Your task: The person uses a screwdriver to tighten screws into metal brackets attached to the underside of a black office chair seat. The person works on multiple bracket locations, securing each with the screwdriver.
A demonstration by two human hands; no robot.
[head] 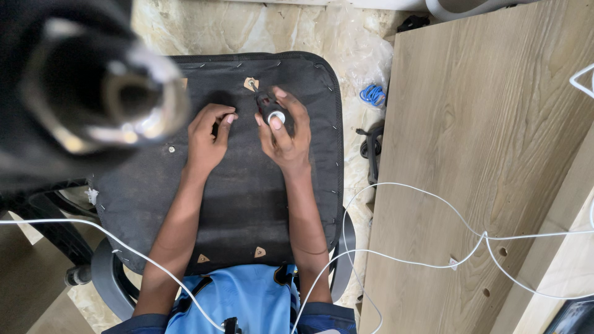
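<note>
Driving the screwdriver [270,109] with right hand [286,133] clamped on it, left hand [209,133] pressing the seat base [247,185] beside (keeping it square to the mounting hole [250,83] is helping).

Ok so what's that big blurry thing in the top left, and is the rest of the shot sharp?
In the head view, a dark cylindrical object with a shiny metal rim sits very close to the lens, badly out of focus, with soft glare on the rim. The left hand, the right hand holding a small black tool, and the black seat underside are sharp and evenly lit.
</note>
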